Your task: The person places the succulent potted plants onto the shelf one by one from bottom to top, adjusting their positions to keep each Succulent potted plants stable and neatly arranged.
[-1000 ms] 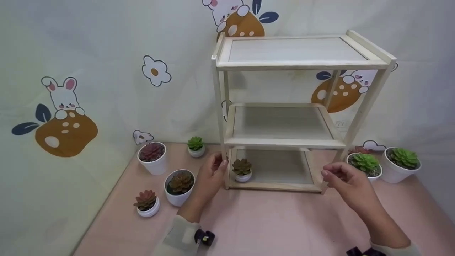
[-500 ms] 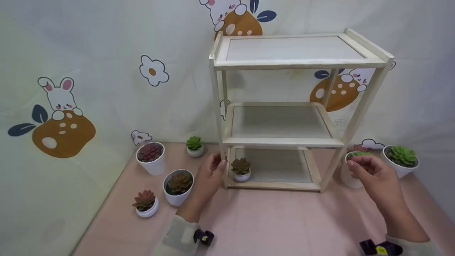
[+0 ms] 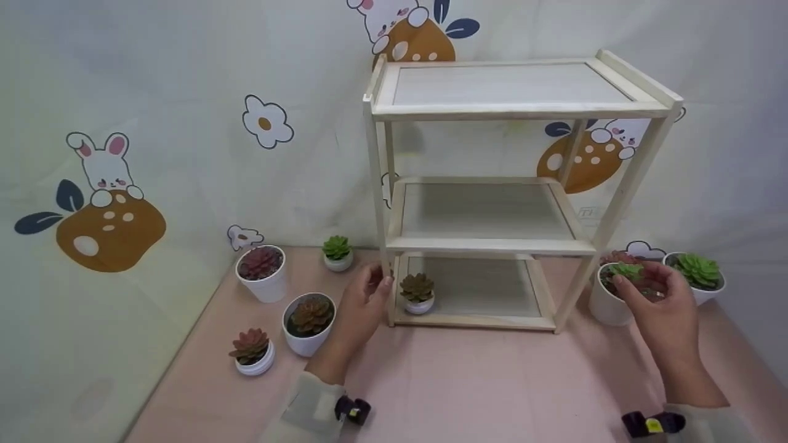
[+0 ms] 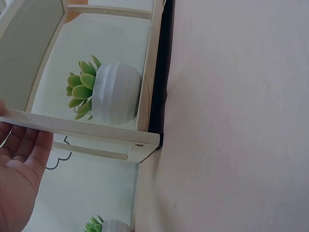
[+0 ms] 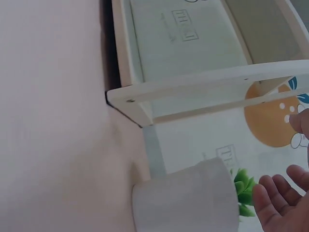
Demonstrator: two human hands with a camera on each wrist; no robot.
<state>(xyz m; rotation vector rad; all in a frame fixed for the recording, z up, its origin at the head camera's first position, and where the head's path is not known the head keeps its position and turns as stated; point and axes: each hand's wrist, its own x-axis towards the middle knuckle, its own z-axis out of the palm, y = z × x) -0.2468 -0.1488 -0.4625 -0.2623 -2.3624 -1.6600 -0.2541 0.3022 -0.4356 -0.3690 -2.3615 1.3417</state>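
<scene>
A three-tier wooden shelf (image 3: 483, 247) stands on the table, with a small brown-green succulent (image 3: 418, 289) in a white pot at the left of its bottom tier. My left hand (image 3: 363, 304) grips the shelf's front left post; in the left wrist view its fingers (image 4: 29, 145) pass behind the post. To the right of the shelf, my right hand (image 3: 665, 307) hovers at a potted green succulent (image 3: 609, 301), partly covering it. Thumb and fingers are spread apart there. The right wrist view has the white pot (image 5: 186, 198) below the fingertips (image 5: 263, 198), apart from them.
Left of the shelf stand several potted succulents: a dark red one (image 3: 263, 274), a small green one (image 3: 337, 252), a brown one (image 3: 309, 323) and a small reddish one (image 3: 252, 352). Behind my right hand are another green one (image 3: 695, 274) and a partly hidden reddish one (image 3: 619, 257).
My right hand has moved right, away from the shelf's front right post to the green succulent, and its fingers have spread. The left hand stays on the left post.
</scene>
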